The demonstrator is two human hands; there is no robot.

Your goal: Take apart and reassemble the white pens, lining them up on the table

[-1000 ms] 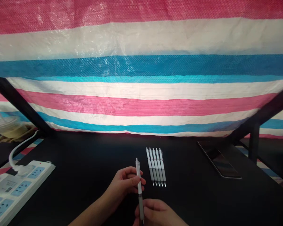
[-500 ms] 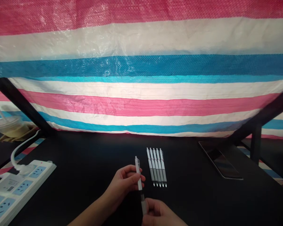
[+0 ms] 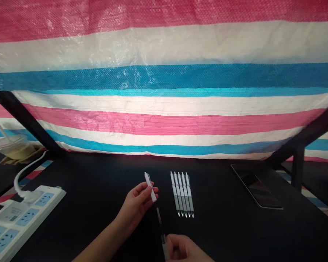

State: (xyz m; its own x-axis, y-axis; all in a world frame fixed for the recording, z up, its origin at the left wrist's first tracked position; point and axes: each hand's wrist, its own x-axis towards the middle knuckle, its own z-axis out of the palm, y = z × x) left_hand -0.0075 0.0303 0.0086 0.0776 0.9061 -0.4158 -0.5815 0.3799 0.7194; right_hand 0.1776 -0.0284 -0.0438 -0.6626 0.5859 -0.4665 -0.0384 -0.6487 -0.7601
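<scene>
A white pen barrel (image 3: 151, 187) with a clip and push button is pinched in my left hand (image 3: 138, 201), its open lower end tilted toward me. My right hand (image 3: 184, 248) grips the grey lower section of the pen (image 3: 165, 249), from which a thin, dark-tipped refill (image 3: 159, 221) points up toward the barrel. The refill's top is just apart from the barrel's lower end. To the right of my left hand lie several white-and-grey pens (image 3: 182, 194), side by side in a row with tips toward me.
A black table (image 3: 221, 233) carries a white power strip (image 3: 30, 222) with a plug at the left and a smartphone (image 3: 258, 187) at the right. A lidded drink cup (image 3: 12, 147) stands far left. Striped sheeting (image 3: 164, 123) hangs behind, between black frame bars (image 3: 30, 123).
The pen has come apart. My left hand has moved up and left with the barrel, and the refill now shows between the two parts. My right hand has shifted slightly down.
</scene>
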